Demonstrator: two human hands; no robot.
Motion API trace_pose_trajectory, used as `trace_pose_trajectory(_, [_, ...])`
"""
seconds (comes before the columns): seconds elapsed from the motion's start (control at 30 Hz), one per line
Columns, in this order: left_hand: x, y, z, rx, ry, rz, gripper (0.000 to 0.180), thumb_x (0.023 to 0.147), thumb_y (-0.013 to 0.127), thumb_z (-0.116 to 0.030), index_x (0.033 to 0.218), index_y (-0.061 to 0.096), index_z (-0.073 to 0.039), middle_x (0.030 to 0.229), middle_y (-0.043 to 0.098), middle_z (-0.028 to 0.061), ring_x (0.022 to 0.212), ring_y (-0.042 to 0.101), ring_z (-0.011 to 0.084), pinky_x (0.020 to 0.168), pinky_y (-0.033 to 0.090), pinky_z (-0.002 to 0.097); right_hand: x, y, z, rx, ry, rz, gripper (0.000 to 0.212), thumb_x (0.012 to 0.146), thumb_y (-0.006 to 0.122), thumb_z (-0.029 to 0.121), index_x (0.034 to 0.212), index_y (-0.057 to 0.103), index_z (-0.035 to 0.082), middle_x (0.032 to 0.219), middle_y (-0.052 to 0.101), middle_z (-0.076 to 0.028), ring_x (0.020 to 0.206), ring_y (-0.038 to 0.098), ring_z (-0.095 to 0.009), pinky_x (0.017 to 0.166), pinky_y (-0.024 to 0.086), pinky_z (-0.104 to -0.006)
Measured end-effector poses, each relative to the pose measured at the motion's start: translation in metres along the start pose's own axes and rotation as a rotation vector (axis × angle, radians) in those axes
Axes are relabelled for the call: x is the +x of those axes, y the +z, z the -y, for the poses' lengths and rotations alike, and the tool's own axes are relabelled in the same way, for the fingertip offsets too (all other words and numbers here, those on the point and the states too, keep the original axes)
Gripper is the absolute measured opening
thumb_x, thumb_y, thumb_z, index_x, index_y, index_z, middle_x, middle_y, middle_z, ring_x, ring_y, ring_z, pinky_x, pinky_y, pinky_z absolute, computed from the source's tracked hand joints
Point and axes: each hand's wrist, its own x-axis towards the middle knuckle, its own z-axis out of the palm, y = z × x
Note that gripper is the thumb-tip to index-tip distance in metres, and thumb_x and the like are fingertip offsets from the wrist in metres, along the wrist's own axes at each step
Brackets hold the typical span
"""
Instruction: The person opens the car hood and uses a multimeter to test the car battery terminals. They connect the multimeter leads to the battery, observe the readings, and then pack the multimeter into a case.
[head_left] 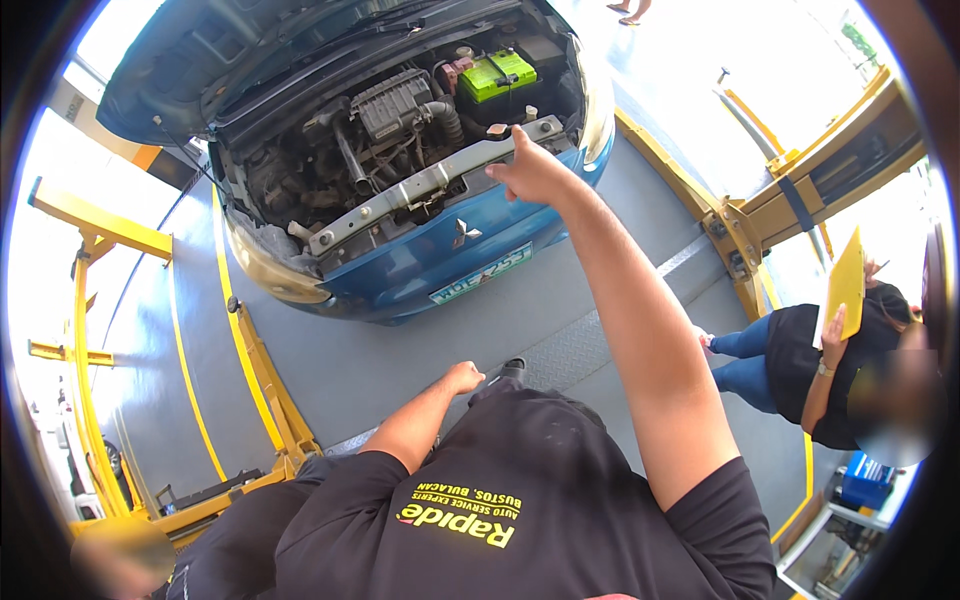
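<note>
My right hand (535,172) reaches out over the front of a blue car (400,265) with its hood raised. Its index finger points toward the engine bay and the thumb stands apart; nothing is held. The fingertip appears beside a pale round cap (497,130) at the silver front crossbar (440,177); I cannot tell whether it touches. Beyond it sits a bright green car battery (498,75), to the right of a grey engine air box (390,103). Low in front of my body, my left hand (463,378) is curled into a loose fist, with no object showing in it.
Yellow lift posts and arms stand left (85,370) and right (735,245) of the car. At the right, a person in a black shirt (790,365) holds a yellow clipboard (843,285). Another person stands close at my lower left. A metal cart (815,545) is at lower right.
</note>
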Motion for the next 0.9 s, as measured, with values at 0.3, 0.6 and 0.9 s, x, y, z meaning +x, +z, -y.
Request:
trace_pose_trajectory(0.3, [-0.005, 0.027, 0.056, 0.424, -0.057, 0.086, 0.046, 0.092, 0.074, -0.045, 0.112, 0.079, -0.003, 0.111, 0.078, 0.0195, 0.099, 0.076, 0.0338, 0.091, 0.059, 0.046, -0.288, 0.164, -0.424, -0.004, 0.552, -0.174, 0.072, 0.089, 0.074, 0.023, 0.149, 0.044, -0.006, 0.083, 0.076, -0.018, 0.068, 0.075, -0.028, 0.069, 0.061, -0.0417])
trace_pose_trajectory(0.6, [0.02, -0.067, -0.102, 0.03, 0.045, 0.019, 0.101, 0.088, 0.08, -0.028, 0.141, -0.005, -0.012, 0.095, 0.074, 0.022, 0.066, 0.074, 0.0305, 0.064, 0.062, 0.0531, -0.898, 0.28, -0.547, 0.2, 1.478, 0.26, 0.026, 0.098, 0.055, 0.024, 0.078, 0.064, 0.01, 0.063, 0.068, -0.011, 0.058, 0.07, -0.023, 0.061, 0.057, -0.0423])
trace_pose_trajectory(0.9, [-0.032, -0.13, -0.407, 0.064, 0.261, -0.27, 0.056, 0.098, 0.067, -0.057, 0.129, 0.065, -0.01, 0.092, 0.073, 0.0118, 0.069, 0.071, 0.0243, 0.065, 0.055, 0.045, -0.942, 0.422, -0.548, 0.679, 1.272, -0.651, 0.031, 0.096, 0.068, 0.024, 0.123, 0.06, 0.01, 0.08, 0.073, -0.014, 0.067, 0.073, -0.025, 0.073, 0.059, -0.0421])
